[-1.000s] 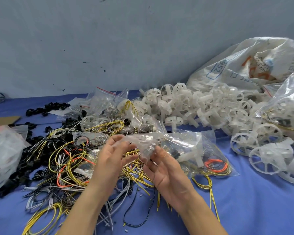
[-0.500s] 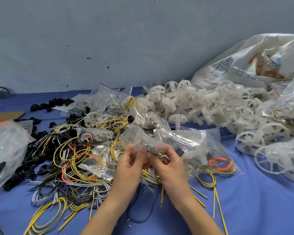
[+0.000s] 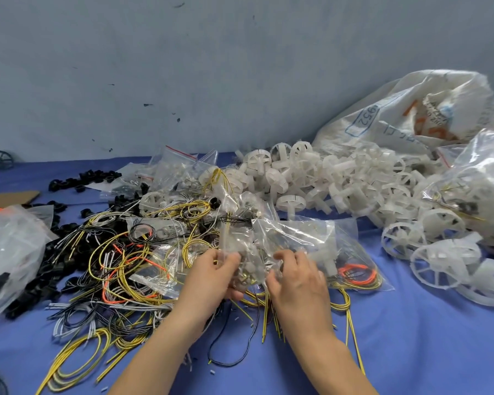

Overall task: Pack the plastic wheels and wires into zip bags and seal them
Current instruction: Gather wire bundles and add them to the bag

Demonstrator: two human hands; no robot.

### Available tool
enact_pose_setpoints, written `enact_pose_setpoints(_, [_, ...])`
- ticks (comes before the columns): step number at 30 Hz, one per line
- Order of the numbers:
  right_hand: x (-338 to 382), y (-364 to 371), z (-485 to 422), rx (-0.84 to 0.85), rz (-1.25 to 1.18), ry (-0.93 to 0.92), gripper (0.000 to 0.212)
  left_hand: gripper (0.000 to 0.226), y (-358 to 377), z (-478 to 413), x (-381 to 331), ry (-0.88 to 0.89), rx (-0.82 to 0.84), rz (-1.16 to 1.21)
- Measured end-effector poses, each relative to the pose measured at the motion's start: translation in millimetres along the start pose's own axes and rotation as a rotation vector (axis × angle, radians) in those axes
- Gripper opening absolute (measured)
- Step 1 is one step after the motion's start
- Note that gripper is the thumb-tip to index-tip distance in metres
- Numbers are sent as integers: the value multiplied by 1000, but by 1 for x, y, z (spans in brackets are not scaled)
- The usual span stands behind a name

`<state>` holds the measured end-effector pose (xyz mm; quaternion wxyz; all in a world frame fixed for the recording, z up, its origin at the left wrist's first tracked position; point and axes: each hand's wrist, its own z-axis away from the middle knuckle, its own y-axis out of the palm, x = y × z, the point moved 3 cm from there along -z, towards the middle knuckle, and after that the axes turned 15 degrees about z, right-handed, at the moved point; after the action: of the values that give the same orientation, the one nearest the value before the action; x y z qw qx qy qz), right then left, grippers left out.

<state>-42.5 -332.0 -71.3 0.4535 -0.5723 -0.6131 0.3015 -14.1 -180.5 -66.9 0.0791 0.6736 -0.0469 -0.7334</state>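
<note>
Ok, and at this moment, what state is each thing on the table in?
Small bag: held in both hands, small parts inside; seal unclear.
Left hand: pinches the small bag.
Right hand: grips the small bag.
Packed bag: lying flat, wheel and wires inside.
Wheels: loose pile, unpacked.
Wires: loose tangle, unpacked.
Sack: slumped behind the wheels.

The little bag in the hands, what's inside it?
Small whitish and brass-coloured bits show through the little bag. The left hand and right hand pinching it cover the rest.
</note>
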Motion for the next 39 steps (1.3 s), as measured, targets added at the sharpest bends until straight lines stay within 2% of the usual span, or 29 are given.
enact_pose_setpoints(3, [-7, -4, -2, -45, -209, 70, 7, 18, 8, 0, -5, 33, 39, -141])
enact_pose_setpoints(5, [-9, -9, -2, -107, -269, 104, 7, 17, 17, -4, -10, 39, 71, -199])
enact_pose_setpoints(8, [-9, -15, 0, -180, -238, 84, 10, 16, 37, -13, -17, -22, 120, -237])
enact_pose_setpoints(12, [-8, -21, 1, -210, -209, 59, 11, 13, 68, -29, -14, -134, 117, -165])
enact_pose_setpoints(15, [-12, -27, -3, -227, -225, 52, 11, 23, 86, -26, -7, -314, 257, 38])
enact_pose_setpoints(17, [-13, -33, -7, -238, -226, 21, 11, 30, 92, -21, -5, -357, 353, 16])
enact_pose_setpoints(18, [-12, -35, -9, -231, -224, -6, 10, 34, 94, -23, -5, -350, 347, -6])
enact_pose_setpoints(20, [-12, -37, -10, -214, -240, -62, 7, 38, 94, -31, -6, -278, 297, -44])
enact_pose_setpoints(23, [-18, -35, -6, -201, -243, -179, 12, 34, 94, -36, -17, -209, 334, -94])
enact_pose_setpoints(26, [-30, -28, 1, -199, -141, -312, 41, 24, 77, -39, -25, -150, 441, -322])
enact_pose_setpoints(28, [-38, -19, 5, -212, -32, -372, 66, 22, 57, -43, -30, -79, 448, -476])
enact_pose_setpoints(31, [-44, -4, 9, -179, 142, -446, 95, 17, 29, -49, -41, 302, 306, -886])
enact_pose_setpoints(33, [-46, 2, 9, -223, 174, -460, 90, 27, 21, -50, -39, 526, 297, -1186])
enact_pose_setpoints(36, [-48, -2, 9, -353, 131, -380, 58, 45, 27, -56, -21, 645, 389, -1467])
enact_pose_setpoints(38, [-46, -11, 8, -419, 95, -351, 19, 38, 36, -59, -18, 734, 390, -1487])
enact_pose_setpoints(39, [-46, -17, 7, -422, 63, -315, 16, 32, 40, -61, -21, 773, 389, -1447])
